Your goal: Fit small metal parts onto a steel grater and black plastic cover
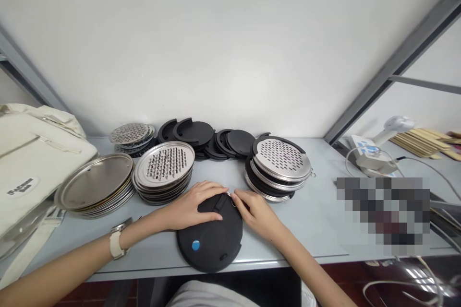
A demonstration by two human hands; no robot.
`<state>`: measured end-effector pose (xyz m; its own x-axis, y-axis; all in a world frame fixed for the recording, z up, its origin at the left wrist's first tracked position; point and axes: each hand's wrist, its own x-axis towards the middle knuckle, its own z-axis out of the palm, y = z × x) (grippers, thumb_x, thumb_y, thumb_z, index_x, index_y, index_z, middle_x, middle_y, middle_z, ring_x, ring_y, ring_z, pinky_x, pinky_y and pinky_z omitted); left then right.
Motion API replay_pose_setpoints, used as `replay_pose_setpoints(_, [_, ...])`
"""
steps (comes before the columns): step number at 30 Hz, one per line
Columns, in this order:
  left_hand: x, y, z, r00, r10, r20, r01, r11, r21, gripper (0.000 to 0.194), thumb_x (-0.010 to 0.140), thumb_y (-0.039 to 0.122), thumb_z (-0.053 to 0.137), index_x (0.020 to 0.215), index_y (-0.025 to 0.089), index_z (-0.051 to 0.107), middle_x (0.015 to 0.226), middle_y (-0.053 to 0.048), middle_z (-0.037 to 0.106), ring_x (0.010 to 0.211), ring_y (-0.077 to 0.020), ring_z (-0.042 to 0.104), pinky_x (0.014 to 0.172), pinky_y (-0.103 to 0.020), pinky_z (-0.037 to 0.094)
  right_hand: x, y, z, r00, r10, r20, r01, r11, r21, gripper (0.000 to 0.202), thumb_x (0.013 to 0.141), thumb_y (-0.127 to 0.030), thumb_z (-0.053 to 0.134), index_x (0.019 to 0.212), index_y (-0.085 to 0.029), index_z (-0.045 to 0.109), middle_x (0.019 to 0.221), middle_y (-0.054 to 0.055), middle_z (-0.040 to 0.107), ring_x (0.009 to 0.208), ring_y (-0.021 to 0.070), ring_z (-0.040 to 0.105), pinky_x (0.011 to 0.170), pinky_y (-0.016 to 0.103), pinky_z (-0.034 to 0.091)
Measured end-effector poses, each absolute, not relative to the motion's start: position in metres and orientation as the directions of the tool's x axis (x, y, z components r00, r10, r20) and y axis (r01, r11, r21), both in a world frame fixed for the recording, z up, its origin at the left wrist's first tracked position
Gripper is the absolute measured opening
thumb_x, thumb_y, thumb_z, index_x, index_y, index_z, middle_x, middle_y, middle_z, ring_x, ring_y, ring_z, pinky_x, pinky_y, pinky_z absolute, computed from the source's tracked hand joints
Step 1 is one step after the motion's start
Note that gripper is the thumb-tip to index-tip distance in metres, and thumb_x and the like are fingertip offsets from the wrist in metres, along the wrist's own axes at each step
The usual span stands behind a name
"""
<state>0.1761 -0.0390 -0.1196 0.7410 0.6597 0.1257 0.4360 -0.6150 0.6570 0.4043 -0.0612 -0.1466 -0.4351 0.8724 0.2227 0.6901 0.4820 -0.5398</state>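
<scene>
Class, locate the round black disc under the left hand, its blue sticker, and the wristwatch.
Round black disc [215, 239], head view: upper face.
Blue sticker [195, 245], head view: centre.
Wristwatch [115, 245], head view: white strap.

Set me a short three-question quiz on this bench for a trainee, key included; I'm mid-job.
1. What colour is the round sticker on the black plastic disc?
2. True or false: the cream backpack is left of the stacked metal plates.
3. The fingertips of the left grip and right grip come closest at the disc's: A) far edge; B) near edge; C) sticker.

Key: 1. Blue; 2. True; 3. A.
</scene>
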Motion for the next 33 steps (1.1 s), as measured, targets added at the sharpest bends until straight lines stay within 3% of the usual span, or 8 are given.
replay_pose_setpoints(6, [0.1758, -0.0392, -0.1209, 0.743, 0.650, 0.159, 0.400, -0.622, 0.673, 0.049, 0.085, 0.038, 0.066, 0.131, 0.028, 0.049, 0.129, -0.005, 0.054, 0.124, -0.0234, 0.045, 0.107, -0.038, 0.035, 0.4024, -0.0636, -0.1430, -0.425, 0.875, 0.231, 0.704, 0.480, -0.524, 0.030, 0.096, -0.033, 0.043, 0.069, -0.021, 0.039, 0.061, -0.002, 0.049, 0.059, 0.0134, 0.049, 0.057, 0.024, 0.031])
replay_pose_setpoints(11, [0.1751, -0.0393, -0.1217, 0.736, 0.657, 0.163, 0.399, -0.616, 0.680, 0.049, 0.085, 0.037, 0.067, 0.129, 0.027, 0.048, 0.128, -0.005, 0.054, 0.123, -0.0234, 0.045, 0.107, -0.038, 0.035, 0.4024, -0.0631, -0.1458, -0.431, 0.873, 0.226, 0.700, 0.482, -0.526, 0.027, 0.096, -0.028, 0.040, 0.070, -0.021, 0.037, 0.061, -0.003, 0.046, 0.058, 0.0131, 0.047, 0.057, 0.023, 0.030])
replay_pose_setpoints(20, [0.1742, -0.0423, -0.1197, 0.694, 0.704, 0.152, 0.410, -0.560, 0.720, 0.062, 0.080, 0.035, 0.071, 0.134, 0.028, 0.041, 0.137, -0.008, 0.040, 0.129, -0.0253, 0.040, 0.111, -0.040, 0.032, 0.4043, -0.0607, -0.1498, -0.439, 0.867, 0.237, 0.682, 0.493, -0.540, 0.024, 0.100, -0.029, 0.033, 0.077, -0.022, 0.038, 0.062, -0.004, 0.042, 0.057, 0.0139, 0.044, 0.057, 0.025, 0.029])
replay_pose_setpoints(33, [0.1760, -0.0409, -0.1178, 0.708, 0.688, 0.157, 0.376, -0.556, 0.741, 0.061, 0.076, 0.038, 0.075, 0.129, 0.027, 0.046, 0.131, -0.008, 0.045, 0.122, -0.0251, 0.046, 0.107, -0.039, 0.037, 0.4039, -0.0624, -0.1443, -0.402, 0.901, 0.165, 0.597, 0.394, -0.699, 0.027, 0.102, -0.035, 0.029, 0.077, -0.023, 0.033, 0.062, -0.005, 0.037, 0.056, 0.0139, 0.041, 0.057, 0.025, 0.028])
